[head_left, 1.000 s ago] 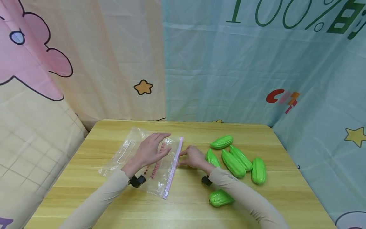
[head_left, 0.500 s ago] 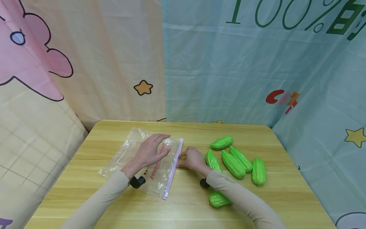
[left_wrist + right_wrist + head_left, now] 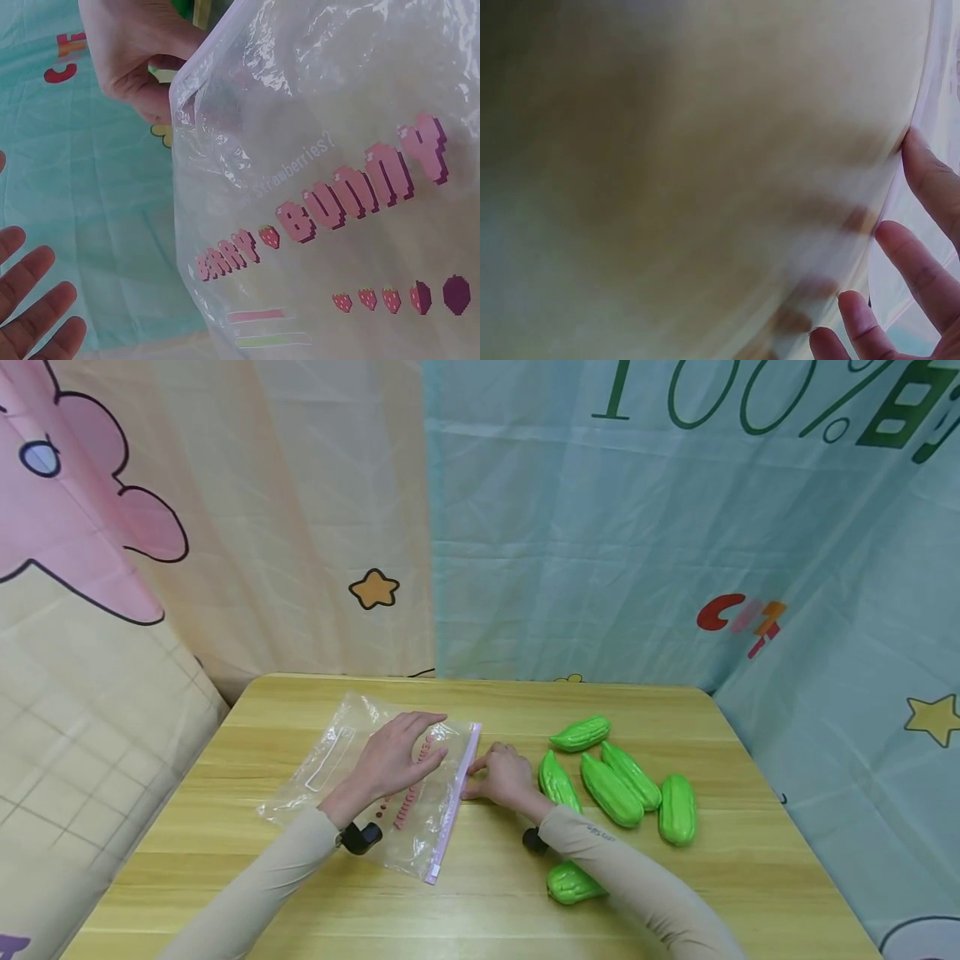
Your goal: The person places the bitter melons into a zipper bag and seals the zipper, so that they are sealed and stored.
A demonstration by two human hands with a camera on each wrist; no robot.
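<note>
we note the bag (image 3: pixel 418 814) on the table (image 3: pixel 337 914); left hand (image 3: pixel 393 756) over it, fingers spread, holding nothing; right hand (image 3: pixel 505 775) touching its zip edge (image 3: pixel 447 827), whether pinching we cannot tell; six gourds (image 3: pixel 612 790) mostly farther right.

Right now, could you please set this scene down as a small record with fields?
Bag: clear zip bag, printed "BERRY BUNNY", flat on the wood-grain table
Left hand: over the bag, fingers extended; contact unclear
Right hand: at the lavender zip strip; grip unclear
Vegetables: six green bitter melons, right of the bag
</note>
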